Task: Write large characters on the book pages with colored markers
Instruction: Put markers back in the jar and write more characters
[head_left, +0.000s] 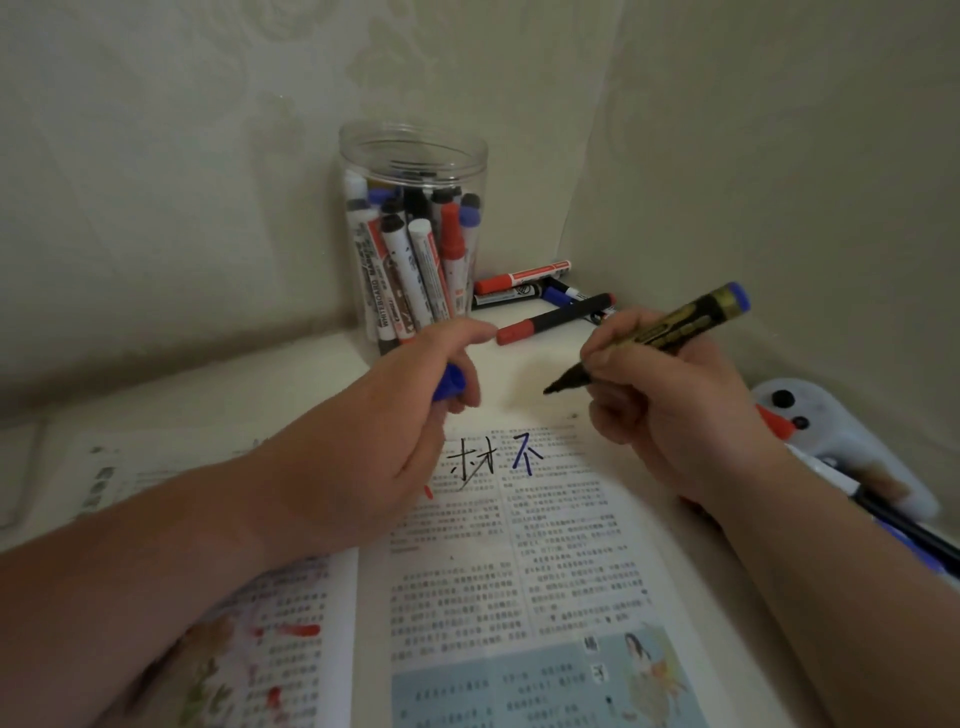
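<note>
An open book (519, 571) lies in front of me, its printed pages facing up. Near the top of the right page stand a large black character (475, 462) and a blue one (527, 453). My right hand (670, 410) grips a black-and-gold marker (670, 327) with a blue end, its uncapped tip raised above the top of the page. My left hand (410, 415) hovers over the page's upper left and holds a blue cap (449, 382) in its curled fingers.
A clear plastic jar (410, 156) full of whiteboard markers stands in the corner behind the book. Several loose markers (540, 296) lie beside it on the white table. A pale plush toy (831, 431) and more pens sit at the right. Walls close in behind and at right.
</note>
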